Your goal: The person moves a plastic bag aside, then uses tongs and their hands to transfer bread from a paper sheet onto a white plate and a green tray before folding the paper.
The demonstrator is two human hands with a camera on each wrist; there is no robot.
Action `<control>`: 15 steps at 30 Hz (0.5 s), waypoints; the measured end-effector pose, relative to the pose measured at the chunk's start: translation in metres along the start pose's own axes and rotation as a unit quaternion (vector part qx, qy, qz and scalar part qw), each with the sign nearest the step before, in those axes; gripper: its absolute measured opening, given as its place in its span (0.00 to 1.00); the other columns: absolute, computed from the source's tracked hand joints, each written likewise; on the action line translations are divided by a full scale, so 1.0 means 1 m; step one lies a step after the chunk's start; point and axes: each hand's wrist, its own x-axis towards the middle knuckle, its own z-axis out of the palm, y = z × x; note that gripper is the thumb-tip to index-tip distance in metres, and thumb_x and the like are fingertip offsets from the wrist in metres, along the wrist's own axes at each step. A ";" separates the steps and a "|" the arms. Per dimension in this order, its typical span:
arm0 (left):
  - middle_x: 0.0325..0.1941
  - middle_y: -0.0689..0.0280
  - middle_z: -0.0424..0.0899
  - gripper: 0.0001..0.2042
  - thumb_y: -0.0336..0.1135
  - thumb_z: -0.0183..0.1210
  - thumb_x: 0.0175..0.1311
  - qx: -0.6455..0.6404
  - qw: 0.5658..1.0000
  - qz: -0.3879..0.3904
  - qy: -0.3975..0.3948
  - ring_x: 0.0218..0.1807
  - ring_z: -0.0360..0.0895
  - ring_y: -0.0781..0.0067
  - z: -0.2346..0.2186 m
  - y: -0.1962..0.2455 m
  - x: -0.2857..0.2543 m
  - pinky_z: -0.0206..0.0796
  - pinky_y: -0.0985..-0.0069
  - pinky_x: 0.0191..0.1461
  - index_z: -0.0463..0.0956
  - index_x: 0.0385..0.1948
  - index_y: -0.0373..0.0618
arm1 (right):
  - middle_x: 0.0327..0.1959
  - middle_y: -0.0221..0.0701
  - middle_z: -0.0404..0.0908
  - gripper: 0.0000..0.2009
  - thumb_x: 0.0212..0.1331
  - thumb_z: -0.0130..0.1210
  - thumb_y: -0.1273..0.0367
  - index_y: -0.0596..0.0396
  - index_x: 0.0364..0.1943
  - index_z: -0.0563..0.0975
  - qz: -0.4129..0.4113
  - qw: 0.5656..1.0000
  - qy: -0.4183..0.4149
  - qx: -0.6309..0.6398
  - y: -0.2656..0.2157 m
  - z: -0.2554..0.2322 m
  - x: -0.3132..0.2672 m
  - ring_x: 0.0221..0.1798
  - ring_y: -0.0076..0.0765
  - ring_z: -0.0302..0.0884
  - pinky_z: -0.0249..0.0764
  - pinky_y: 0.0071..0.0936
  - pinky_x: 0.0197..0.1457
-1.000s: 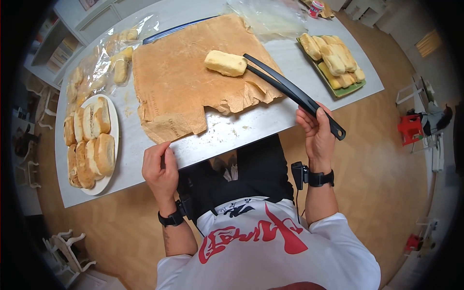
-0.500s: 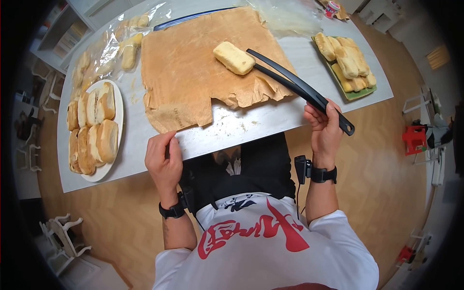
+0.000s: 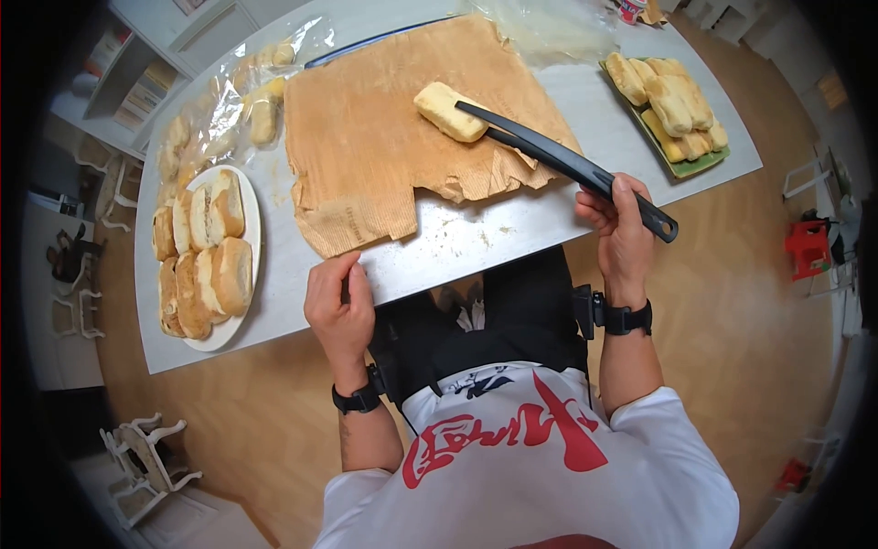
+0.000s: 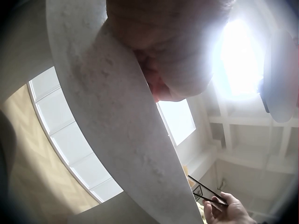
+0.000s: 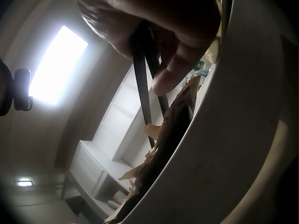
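Note:
My right hand (image 3: 624,229) grips black tongs (image 3: 585,172) near their hinged end, thumb along the top arm; the right wrist view shows the fingers around both arms (image 5: 143,88). The tongs reach left to a pale yellow oblong bread roll (image 3: 450,112) on a torn brown paper sheet (image 3: 366,137). One tip overlaps the roll's top and the other lies at its right end. My left hand (image 3: 340,300) rests at the table's front edge by the paper's near corner, fingers loosely curled, nothing visible in them.
An oval white plate (image 3: 254,265) of browned split rolls stands at left, with clear plastic bags (image 3: 219,119) of rolls behind it. A green plate (image 3: 688,168) of pale rolls stands at right. Crumbs (image 3: 485,236) dot the table before the paper; another plastic bag (image 3: 549,32) lies behind.
The roll has turned from lying nearly sideways to slanting, its right end nearer me. The upper tong tip has moved from beside its right end to over its top. The left hand stays at the edge.

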 end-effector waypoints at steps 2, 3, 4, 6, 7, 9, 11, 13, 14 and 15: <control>0.33 0.61 0.80 0.06 0.22 0.56 0.63 0.000 1.000 0.009 0.000 0.33 0.78 0.73 -0.001 0.000 0.001 0.69 0.78 0.37 0.80 0.39 0.37 | 0.37 0.41 0.83 0.13 0.68 0.53 0.66 0.62 0.48 0.72 0.008 1.000 0.002 0.004 -0.003 0.000 -0.001 0.36 0.33 0.85 0.83 0.25 0.40; 0.33 0.61 0.80 0.06 0.22 0.56 0.63 0.001 1.000 0.014 0.001 0.33 0.78 0.74 -0.001 0.001 0.002 0.69 0.78 0.37 0.80 0.39 0.37 | 0.37 0.41 0.83 0.13 0.68 0.53 0.66 0.62 0.48 0.72 0.012 1.000 0.003 0.005 -0.005 0.000 0.000 0.36 0.33 0.84 0.83 0.25 0.40; 0.34 0.62 0.80 0.06 0.22 0.56 0.62 0.002 1.000 0.018 0.000 0.33 0.78 0.74 -0.001 0.001 0.002 0.69 0.78 0.37 0.80 0.39 0.37 | 0.37 0.41 0.83 0.13 0.68 0.53 0.66 0.62 0.48 0.72 0.011 1.000 0.001 0.006 -0.005 0.000 0.001 0.36 0.33 0.84 0.83 0.25 0.40; 0.34 0.61 0.80 0.07 0.22 0.56 0.62 0.000 1.000 0.011 -0.003 0.33 0.78 0.73 0.000 -0.002 0.001 0.69 0.78 0.37 0.80 0.39 0.37 | 0.37 0.41 0.83 0.14 0.68 0.53 0.66 0.64 0.49 0.72 0.012 1.000 -0.002 0.005 -0.005 -0.001 0.002 0.36 0.33 0.84 0.83 0.25 0.40; 0.34 0.61 0.80 0.07 0.22 0.56 0.62 -0.001 1.000 0.012 -0.002 0.33 0.78 0.73 0.000 -0.002 0.001 0.69 0.78 0.37 0.80 0.39 0.37 | 0.37 0.42 0.83 0.15 0.68 0.53 0.66 0.64 0.49 0.72 0.015 1.000 -0.002 0.010 -0.005 -0.002 0.002 0.36 0.33 0.84 0.83 0.25 0.40; 0.34 0.61 0.80 0.07 0.22 0.56 0.62 -0.004 1.000 0.015 0.001 0.32 0.78 0.73 0.000 -0.003 0.000 0.69 0.78 0.37 0.80 0.39 0.37 | 0.37 0.42 0.83 0.15 0.68 0.53 0.66 0.66 0.50 0.72 0.023 1.000 -0.001 0.021 -0.003 -0.003 0.003 0.36 0.33 0.84 0.83 0.25 0.40; 0.33 0.61 0.80 0.07 0.22 0.56 0.62 -0.009 1.000 0.018 0.003 0.32 0.78 0.73 0.001 -0.003 0.000 0.69 0.78 0.37 0.80 0.39 0.37 | 0.37 0.42 0.83 0.16 0.68 0.52 0.66 0.66 0.50 0.72 0.018 1.000 0.006 0.025 -0.003 -0.001 0.002 0.36 0.33 0.84 0.83 0.25 0.40; 0.33 0.61 0.80 0.07 0.22 0.57 0.62 -0.009 1.000 0.011 0.000 0.33 0.78 0.73 0.001 -0.001 0.000 0.69 0.78 0.37 0.80 0.39 0.37 | 0.38 0.42 0.83 0.16 0.69 0.52 0.66 0.67 0.50 0.72 0.018 0.999 0.010 0.033 -0.001 -0.002 0.000 0.36 0.33 0.84 0.83 0.25 0.40; 0.33 0.61 0.80 0.07 0.22 0.57 0.62 -0.007 1.000 0.008 0.000 0.33 0.78 0.73 0.000 0.000 0.000 0.69 0.78 0.37 0.80 0.39 0.37 | 0.38 0.43 0.83 0.15 0.69 0.52 0.66 0.66 0.50 0.72 0.017 0.999 0.009 0.040 0.000 -0.004 0.002 0.36 0.33 0.84 0.83 0.25 0.40; 0.34 0.61 0.81 0.07 0.22 0.57 0.62 -0.005 1.000 0.007 -0.001 0.33 0.78 0.73 0.000 0.000 0.001 0.69 0.78 0.38 0.80 0.39 0.37 | 0.38 0.43 0.83 0.15 0.69 0.52 0.66 0.66 0.50 0.72 0.016 0.999 0.008 0.048 0.001 -0.006 0.003 0.36 0.33 0.84 0.83 0.25 0.40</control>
